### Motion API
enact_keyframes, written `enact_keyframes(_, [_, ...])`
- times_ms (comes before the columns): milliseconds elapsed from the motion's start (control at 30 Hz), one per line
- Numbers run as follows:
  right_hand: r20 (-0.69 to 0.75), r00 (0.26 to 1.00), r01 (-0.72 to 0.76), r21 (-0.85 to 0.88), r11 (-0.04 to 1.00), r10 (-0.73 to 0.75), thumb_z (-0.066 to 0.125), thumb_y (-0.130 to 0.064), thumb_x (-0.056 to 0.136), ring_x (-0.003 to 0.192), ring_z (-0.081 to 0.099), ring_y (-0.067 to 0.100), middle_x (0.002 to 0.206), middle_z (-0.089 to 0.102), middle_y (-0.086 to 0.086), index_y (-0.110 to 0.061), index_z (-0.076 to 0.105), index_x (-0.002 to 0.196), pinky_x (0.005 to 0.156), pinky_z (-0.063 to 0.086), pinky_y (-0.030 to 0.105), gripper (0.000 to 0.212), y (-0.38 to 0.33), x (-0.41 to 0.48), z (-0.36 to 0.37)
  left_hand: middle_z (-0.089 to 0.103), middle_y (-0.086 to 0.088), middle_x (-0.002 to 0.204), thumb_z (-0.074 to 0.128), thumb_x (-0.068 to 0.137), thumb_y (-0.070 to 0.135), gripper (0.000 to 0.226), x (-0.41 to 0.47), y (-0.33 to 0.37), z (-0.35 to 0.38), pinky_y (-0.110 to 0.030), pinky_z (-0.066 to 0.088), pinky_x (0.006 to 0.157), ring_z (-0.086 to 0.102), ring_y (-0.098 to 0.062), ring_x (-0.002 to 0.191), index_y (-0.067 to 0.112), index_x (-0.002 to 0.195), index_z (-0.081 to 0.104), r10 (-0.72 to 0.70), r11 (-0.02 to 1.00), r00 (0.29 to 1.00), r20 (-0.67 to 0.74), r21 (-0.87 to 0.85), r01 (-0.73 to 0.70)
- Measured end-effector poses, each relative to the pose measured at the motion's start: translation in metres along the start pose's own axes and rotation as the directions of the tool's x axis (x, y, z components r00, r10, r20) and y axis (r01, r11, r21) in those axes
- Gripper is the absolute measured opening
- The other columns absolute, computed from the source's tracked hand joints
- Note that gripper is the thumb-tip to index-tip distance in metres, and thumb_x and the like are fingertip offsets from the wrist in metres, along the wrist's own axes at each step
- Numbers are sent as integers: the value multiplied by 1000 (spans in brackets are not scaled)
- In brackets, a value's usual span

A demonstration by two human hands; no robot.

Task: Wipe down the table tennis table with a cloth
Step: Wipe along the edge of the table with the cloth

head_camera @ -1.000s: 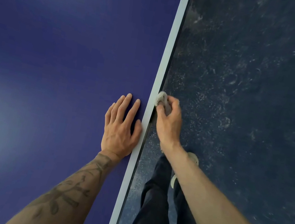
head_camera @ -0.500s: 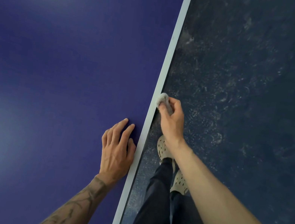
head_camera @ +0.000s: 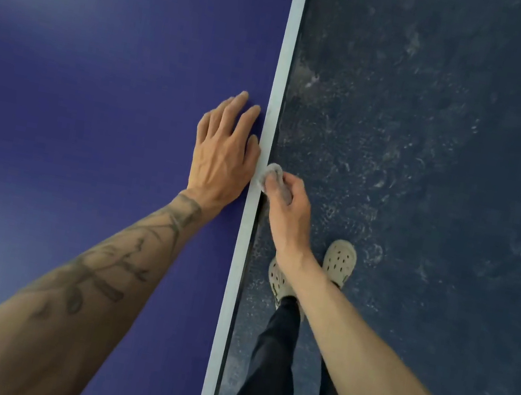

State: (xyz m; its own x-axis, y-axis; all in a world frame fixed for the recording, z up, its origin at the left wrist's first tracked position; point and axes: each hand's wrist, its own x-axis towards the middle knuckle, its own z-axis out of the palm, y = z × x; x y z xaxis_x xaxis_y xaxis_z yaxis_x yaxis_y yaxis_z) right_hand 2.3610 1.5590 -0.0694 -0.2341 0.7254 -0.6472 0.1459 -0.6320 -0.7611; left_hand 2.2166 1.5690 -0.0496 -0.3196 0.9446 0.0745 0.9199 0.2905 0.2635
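Blue table [head_camera: 112, 101] fills the view — left hand [head_camera: 221, 152] flat beside its white edge, right hand [head_camera: 287, 212] pinching a soft, light cloth [head_camera: 270, 173] — bunched, best held.

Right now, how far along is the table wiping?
Done: hard to say; the blue top shows no visible dirt here. In hand: the right hand holds a small cloth against the white edge, while the left hand rests flat on the top. Left: the edge stretching ahead, though its state is unclear.
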Motion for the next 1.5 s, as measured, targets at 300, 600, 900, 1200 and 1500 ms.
enact_keyframes(300, [81, 994, -69, -15, 998, 70, 69, -46, 102, 97, 70, -6, 101, 76, -21, -31, 66, 112, 79, 50, 10, 19, 5, -15, -10, 38, -11, 166, 45, 107, 27, 53, 56, 8, 21, -50, 24, 126, 34, -32, 155, 14, 158, 46, -113, 992, 994, -13, 47, 113])
enact_keyframes(600, [69, 998, 10, -56, 998, -6, 65, -48, 103, 105, 68, 1, 115, 73, -7, -23, 66, 123, 85, 52, 18, 31, -59, 81, -8, 43, -9, 163, 51, 103, 23, 53, 59, -1, 30, -51, 28, 124, 37, -30, 152, 13, 155, 51, -92, 995, 992, -83, 19, 94])
enact_keyframes(900, [-29, 1000, 3, -94, 996, -6, 67, -41, 104, 92, 70, 1, 102, 75, -10, -23, 67, 113, 81, 53, 21, 20, -82, 113, 2, 40, -9, 165, 51, 102, 24, 55, 60, -4, 32, -48, 23, 127, 35, -29, 154, 15, 157, 48, -90, 996, 993, -71, 17, 91])
enact_keyframes(1200, [50, 999, 23, -207, 978, -12, 66, -37, 105, 108, 66, 18, 116, 71, 3, -17, 67, 128, 96, 55, 44, 31, -79, 85, -10, 38, -8, 167, 51, 102, 25, 56, 63, -5, 29, -49, 23, 128, 34, -29, 155, 15, 157, 47, -96, 995, 995, -35, 26, 97])
enact_keyframes(1500, [-18, 990, 130, -208, 969, -137, 61, -33, 108, 107, 67, 20, 117, 70, 3, -15, 64, 126, 92, 56, 40, 26, -162, 189, 8, 42, -8, 162, 53, 104, 27, 51, 83, -7, 16, -45, 28, 123, 39, -30, 149, 16, 154, 51, -113, 994, 993, 31, -2, 113])
